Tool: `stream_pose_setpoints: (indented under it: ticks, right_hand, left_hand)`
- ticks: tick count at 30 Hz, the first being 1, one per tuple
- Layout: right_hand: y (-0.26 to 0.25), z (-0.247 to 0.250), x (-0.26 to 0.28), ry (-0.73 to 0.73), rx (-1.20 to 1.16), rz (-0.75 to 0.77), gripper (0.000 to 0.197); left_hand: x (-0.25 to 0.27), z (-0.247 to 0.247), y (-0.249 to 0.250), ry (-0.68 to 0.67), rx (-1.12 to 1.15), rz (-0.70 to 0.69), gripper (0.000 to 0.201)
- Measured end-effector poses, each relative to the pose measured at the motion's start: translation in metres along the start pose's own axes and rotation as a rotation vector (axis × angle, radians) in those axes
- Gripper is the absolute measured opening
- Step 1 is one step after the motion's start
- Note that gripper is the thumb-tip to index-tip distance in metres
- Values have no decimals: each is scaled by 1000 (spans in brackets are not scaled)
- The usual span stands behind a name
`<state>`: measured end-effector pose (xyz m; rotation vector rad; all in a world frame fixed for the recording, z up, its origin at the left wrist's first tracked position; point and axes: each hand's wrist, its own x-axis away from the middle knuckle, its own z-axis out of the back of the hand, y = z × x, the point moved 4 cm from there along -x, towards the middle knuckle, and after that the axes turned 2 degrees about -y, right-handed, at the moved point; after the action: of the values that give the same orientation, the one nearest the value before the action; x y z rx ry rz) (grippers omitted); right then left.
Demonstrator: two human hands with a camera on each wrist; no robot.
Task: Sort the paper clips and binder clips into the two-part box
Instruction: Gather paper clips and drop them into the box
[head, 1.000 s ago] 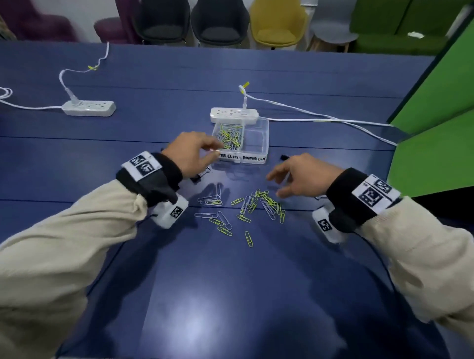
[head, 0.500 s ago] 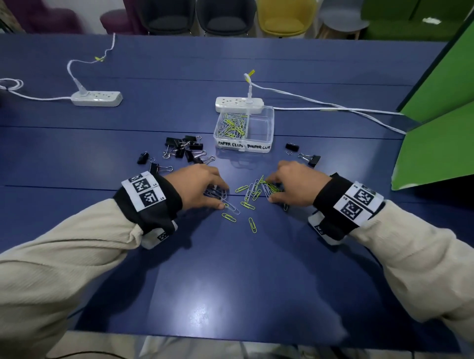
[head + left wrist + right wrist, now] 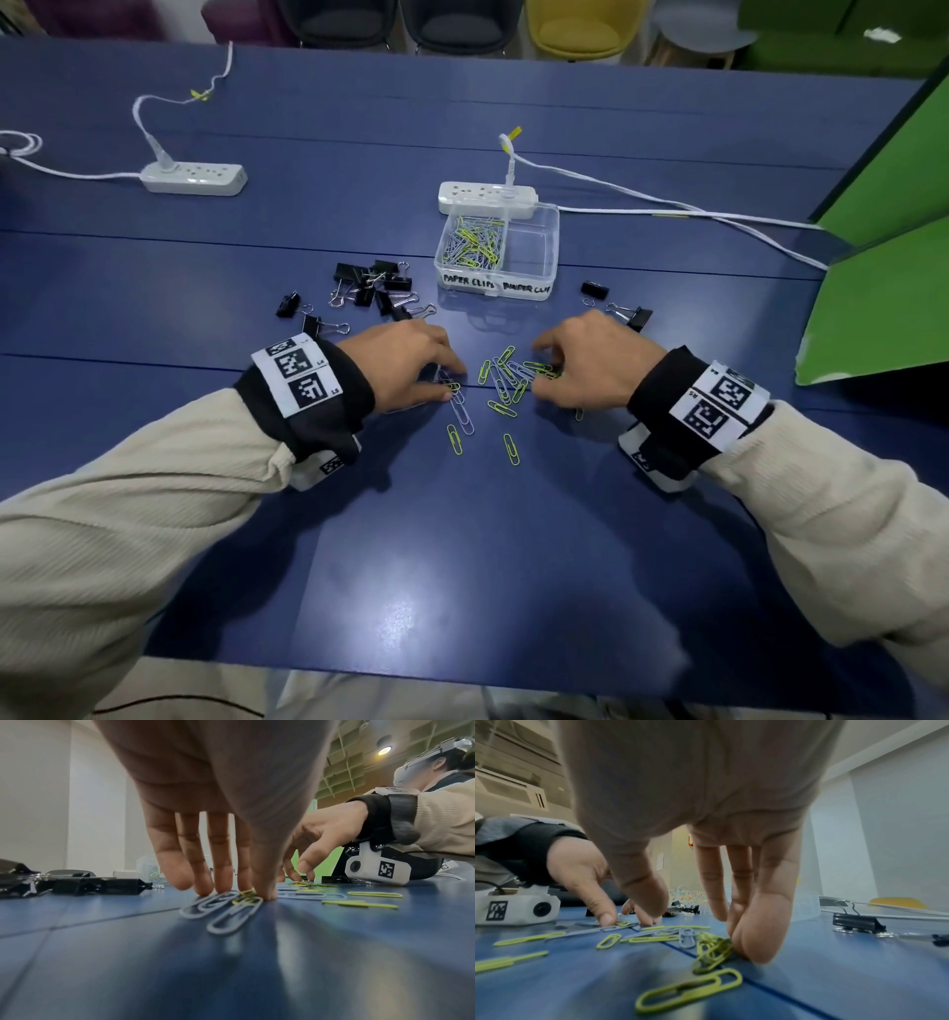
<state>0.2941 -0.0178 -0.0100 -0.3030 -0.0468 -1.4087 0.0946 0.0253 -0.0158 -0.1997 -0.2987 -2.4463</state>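
Both of my hands have settled lower onto the loose clips since half a second ago, fingertips now down on the tabletop (image 3: 462,555) instead of hovering over the pile.

That blue tabletop carries everything. Toward its far edge, near the middle, stands the clear two-part box (image 3: 552,241), just in front of a white power strip (image 3: 488,198); its left compartment (labelled for paper clips) already holds a heap of them, while the right one shows only bare plastic. A second power strip (image 3: 194,178) lies toward the far left corner.

My left hand (image 3: 405,360) has straight fingers pressed down together, the fingertips (image 3: 223,882) and thumb pinning several grey and yellow paper clips (image 3: 223,908) against the surface. My right hand (image 3: 595,360) has fingers and thumb drawn together, pinching a small yellow-green bunch of clips (image 3: 713,949) that touches the table.

Between my hands lie the loose paper clips (image 3: 506,380), two more nearer me. A cluster of black binder clips (image 3: 372,288) sits left of the box, and two others (image 3: 634,314) lie to its right, just beyond my right hand.
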Motion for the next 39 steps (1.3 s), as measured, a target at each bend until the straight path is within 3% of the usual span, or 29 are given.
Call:
stream_pose_setpoints:
  ticks: [3,10,14,19,23,27,31,34,39]
  right_hand:
    - [-5,-4,-4,-26,85,-1,57]
    - [-10,-7,-11,-30,12,30,18]
    - [-14,-12,-12,-28,54,66,11]
    - [-18,-14,-13,-33,141,87,9]
    - [-16,-7,-17,1,49,94,11]
    - [5,13,-15,122,-317,-30,23]
    - [25,18,-4,158,-1281,-191,21]
    - [22,6,6,110,-1742,-301,23]
    - [10,-22,18,-7,-2047,-479,27]
  left_hand:
    - [-1,1,-2,12,43,3,20]
    - [-2,1,-5,37,111,67,13]
    - [-5,-5,-6,11,192,97,19]
    - [-4,-8,-7,5,207,82,10]
    - [-4,-9,-7,-3,191,94,10]
    - [-4,-10,-6,-2,180,87,11]
    - [-3,-10,-6,27,176,66,11]
    - [-2,-7,-3,54,156,23,10]
    - [-3,-6,0,66,185,-4,9]
